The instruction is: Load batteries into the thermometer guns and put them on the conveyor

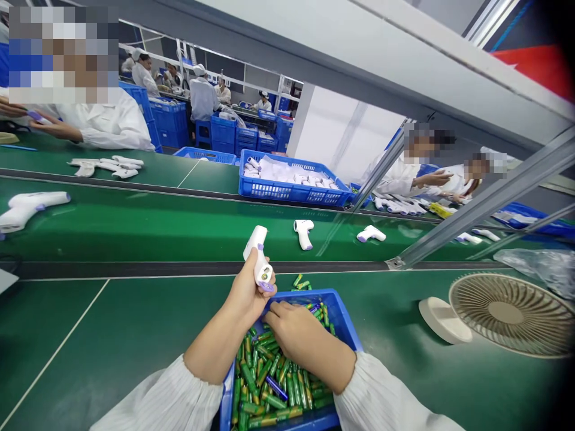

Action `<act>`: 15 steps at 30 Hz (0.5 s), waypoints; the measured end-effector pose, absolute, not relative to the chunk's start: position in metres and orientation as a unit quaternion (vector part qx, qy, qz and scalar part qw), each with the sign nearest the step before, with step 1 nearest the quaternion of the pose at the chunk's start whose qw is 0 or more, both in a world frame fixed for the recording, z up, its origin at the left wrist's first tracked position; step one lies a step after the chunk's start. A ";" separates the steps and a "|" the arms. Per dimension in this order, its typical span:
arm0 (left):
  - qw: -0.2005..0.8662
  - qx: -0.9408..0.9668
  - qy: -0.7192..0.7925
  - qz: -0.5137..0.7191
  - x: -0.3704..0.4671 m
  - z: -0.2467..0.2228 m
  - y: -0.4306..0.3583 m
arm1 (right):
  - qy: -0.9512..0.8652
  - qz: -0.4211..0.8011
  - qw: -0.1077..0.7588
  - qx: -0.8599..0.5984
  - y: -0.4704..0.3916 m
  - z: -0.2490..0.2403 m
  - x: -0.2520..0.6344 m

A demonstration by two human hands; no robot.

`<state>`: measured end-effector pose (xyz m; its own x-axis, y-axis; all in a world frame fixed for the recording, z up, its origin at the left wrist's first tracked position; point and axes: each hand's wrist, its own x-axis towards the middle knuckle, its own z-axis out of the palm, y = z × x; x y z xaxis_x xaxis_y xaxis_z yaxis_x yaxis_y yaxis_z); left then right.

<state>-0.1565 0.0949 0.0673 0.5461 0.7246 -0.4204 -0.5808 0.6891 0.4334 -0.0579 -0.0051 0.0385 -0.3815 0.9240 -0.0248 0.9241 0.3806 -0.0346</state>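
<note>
My left hand [248,287] is closed round a white thermometer gun [257,242], whose handle end with a purple flap faces me and shows an opening with something inside. Just right of it, my right hand [287,323] reaches over a blue bin [344,320] of green batteries [265,365]. Its fingers are bent together near the bin's far left edge, and what they hold, if anything, is hidden. Two blue batteries [276,388] show among the green ones. Beyond the bin's far rim lie a few loose batteries [300,282].
A green conveyor [135,227] crosses ahead, carrying white thermometer guns [304,233]. Behind it stands a blue basket [291,193] of white parts. A beige fan [505,311] is at right. A metal post [485,185] slants across the right side. Co-workers in white sit beyond.
</note>
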 end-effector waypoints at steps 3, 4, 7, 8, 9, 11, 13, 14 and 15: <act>0.872 0.122 0.291 0.374 -0.157 0.067 0.095 | 0.832 -0.039 -0.007 0.553 -0.009 0.042 -0.057; 0.872 0.123 0.290 0.374 -0.157 0.067 0.095 | 0.832 -0.050 -0.014 0.552 -0.011 0.043 -0.056; 0.872 0.127 0.288 0.374 -0.157 0.067 0.095 | 0.830 -0.091 -0.042 0.549 -0.015 0.045 -0.054; 0.871 0.128 0.289 0.375 -0.157 0.066 0.095 | 0.829 -0.104 -0.051 0.548 -0.016 0.046 -0.053; 0.870 0.129 0.291 0.375 -0.157 0.066 0.095 | 0.827 -0.115 -0.060 0.547 -0.016 0.047 -0.052; 0.870 0.132 0.291 0.376 -0.157 0.065 0.095 | 0.822 -0.135 -0.090 0.546 -0.016 0.050 -0.050; 0.869 0.132 0.290 0.379 -0.156 0.064 0.096 | 0.807 -0.146 -0.170 0.546 -0.014 0.054 -0.048; 0.869 0.133 0.289 0.379 -0.156 0.064 0.096 | 0.789 -0.136 -0.242 0.548 -0.013 0.057 -0.047; 0.868 0.135 0.290 0.380 -0.156 0.064 0.096 | 0.760 -0.109 -0.331 0.549 -0.012 0.059 -0.047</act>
<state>-0.1560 0.0959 0.0640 0.5434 0.7378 -0.4005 -0.5810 0.6749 0.4550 -0.0468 -0.0124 0.0593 -0.1777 0.9067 0.3824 0.7619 0.3728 -0.5297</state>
